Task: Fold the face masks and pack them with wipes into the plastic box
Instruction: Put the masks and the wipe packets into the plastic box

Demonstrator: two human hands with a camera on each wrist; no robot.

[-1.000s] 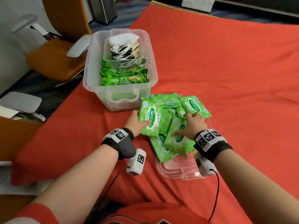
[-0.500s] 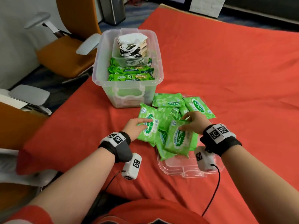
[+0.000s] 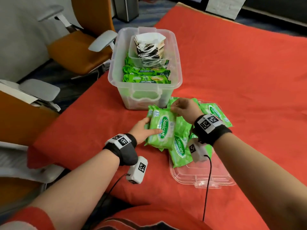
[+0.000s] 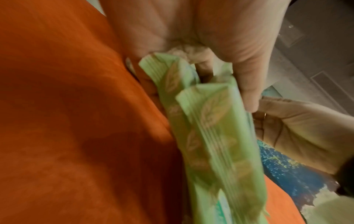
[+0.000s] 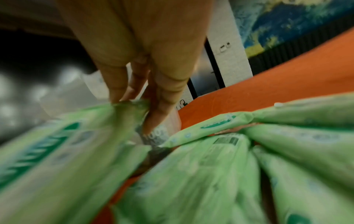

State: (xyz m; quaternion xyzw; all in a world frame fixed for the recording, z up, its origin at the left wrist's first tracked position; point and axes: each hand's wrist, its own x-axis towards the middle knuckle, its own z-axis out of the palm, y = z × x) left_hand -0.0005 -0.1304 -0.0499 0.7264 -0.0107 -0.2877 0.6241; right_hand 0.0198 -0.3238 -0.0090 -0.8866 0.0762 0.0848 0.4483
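A clear plastic box (image 3: 116, 67) stands on the red cloth. It holds a small tray of folded face masks (image 3: 149, 45) and long green wipe packs (image 3: 146, 79). In front of the box, my left hand (image 3: 150, 126) grips a stack of two green Sanicare wipe packs (image 3: 162, 128) by the near-left end, thumb on top. The left wrist view shows both packs' edges (image 4: 203, 121) inside that grip. My right hand (image 3: 175, 107) pinches the far edge of the top pack (image 5: 126, 106). More Sanicare packs (image 3: 180, 151) lie under my right wrist.
A clear plastic lid (image 3: 204, 179) lies on the cloth at the near right, with the loose packs partly on it. Orange office chairs (image 3: 71, 45) stand off the table's left edge. The red cloth (image 3: 240, 77) stretches away to the right.
My right hand lifted one pack off the pile and carried it left onto the pack in my left hand. Both hands now hold the two packs together as a stack.
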